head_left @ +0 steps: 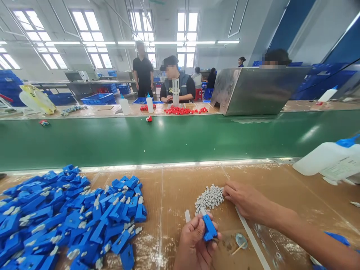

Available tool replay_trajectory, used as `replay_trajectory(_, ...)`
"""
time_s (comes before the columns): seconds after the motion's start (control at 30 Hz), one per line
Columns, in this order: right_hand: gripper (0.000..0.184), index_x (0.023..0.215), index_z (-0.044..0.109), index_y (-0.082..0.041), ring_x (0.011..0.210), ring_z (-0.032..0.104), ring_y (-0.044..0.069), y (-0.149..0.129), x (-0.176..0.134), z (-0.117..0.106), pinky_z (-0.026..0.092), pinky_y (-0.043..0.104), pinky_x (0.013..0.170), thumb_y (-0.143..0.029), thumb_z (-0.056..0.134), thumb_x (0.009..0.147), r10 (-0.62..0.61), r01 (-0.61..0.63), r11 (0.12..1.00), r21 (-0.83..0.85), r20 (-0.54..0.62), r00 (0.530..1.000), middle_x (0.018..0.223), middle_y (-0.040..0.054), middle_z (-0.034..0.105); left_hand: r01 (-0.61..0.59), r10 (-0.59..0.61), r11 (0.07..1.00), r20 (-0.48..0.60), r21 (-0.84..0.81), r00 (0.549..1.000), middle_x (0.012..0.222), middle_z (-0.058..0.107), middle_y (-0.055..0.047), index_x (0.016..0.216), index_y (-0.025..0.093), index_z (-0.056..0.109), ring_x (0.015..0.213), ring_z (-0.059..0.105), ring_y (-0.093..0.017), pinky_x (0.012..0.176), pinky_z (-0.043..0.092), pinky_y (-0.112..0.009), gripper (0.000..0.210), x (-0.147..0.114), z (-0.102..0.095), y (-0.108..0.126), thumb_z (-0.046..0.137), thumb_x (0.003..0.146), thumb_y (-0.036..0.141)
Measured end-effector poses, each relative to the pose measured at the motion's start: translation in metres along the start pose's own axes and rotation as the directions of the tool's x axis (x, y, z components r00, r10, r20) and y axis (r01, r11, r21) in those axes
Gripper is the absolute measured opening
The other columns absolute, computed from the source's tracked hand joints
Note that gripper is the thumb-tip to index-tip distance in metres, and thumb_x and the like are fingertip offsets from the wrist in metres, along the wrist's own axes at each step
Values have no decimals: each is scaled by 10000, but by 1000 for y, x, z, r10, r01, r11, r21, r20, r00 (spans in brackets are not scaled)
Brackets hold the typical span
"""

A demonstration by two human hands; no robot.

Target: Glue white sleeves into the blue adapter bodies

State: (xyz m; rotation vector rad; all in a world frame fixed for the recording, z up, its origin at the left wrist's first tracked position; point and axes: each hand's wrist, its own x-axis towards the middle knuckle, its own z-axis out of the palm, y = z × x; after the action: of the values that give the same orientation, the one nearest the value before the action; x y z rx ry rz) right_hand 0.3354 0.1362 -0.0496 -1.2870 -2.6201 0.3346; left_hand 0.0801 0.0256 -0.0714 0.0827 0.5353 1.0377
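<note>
My left hand is closed around a blue plastic part with a small whitish piece at its upper end, held above the near table. My right hand reaches in from the right, its fingertips pinched together at the right edge of a pile of small grey-white pieces. Whatever sits between those fingertips is hidden. Below the right forearm lies a small round dish with a wooden stick against it. To the left spreads a large heap of blue parts, many bearing whitish pieces.
A white squeeze bottle with a blue cap lies at the right. Beyond the table runs a green conveyor belt. Across it, a co-worker sits behind red pieces; a metal housing stands to the right.
</note>
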Motion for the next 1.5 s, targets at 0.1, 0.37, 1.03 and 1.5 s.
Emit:
replay_trajectory(0.1, 252, 864, 637, -224, 693, 636, 215, -3, -4, 0, 487, 324, 627, -157, 492, 1059, 7, -6, 999, 35, -39, 999, 879, 83, 712, 15, -16, 1000, 16, 18, 1000, 890, 819, -107, 1014, 88, 861, 754, 816, -184, 597, 595, -174, 463, 7, -9, 0, 1091, 688, 324)
replay_trajectory(0.37, 337, 914, 610, -260, 693, 686, 240, -17, -38, -10, 542, 352, 638, -394, 436, 1169, 163, -133, 958, 255, -99, 982, 787, 38, 721, -39, 38, 998, 15, 55, 999, 901, 811, -107, 1018, 94, 859, 752, 787, -161, 605, 573, -170, 461, 6, -8, -3, 1080, 708, 354)
replay_trajectory(1.03, 613, 1019, 847, -191, 705, 769, 220, -71, -58, -13, 658, 380, 735, -780, 864, 850, 488, -309, 205, 929, 177, 855, 788, 62, 792, -9, 8, 996, 4, 91, 1000, 953, 811, -115, 1097, 97, 855, 800, 810, -182, 627, 600, -185, 352, -8, 3, 0, 998, 841, 291)
replay_trajectory(1.5, 320, 1005, 860, -241, 696, 742, 222, -79, -87, -2, 614, 320, 618, -560, 850, 980, 528, -151, 274, 950, -17, 849, 808, 65, 787, -32, 33, 996, -11, 87, 999, 907, 805, -100, 1055, 89, 851, 767, 798, -169, 612, 570, -178, 406, -16, 16, 2, 1038, 788, 331)
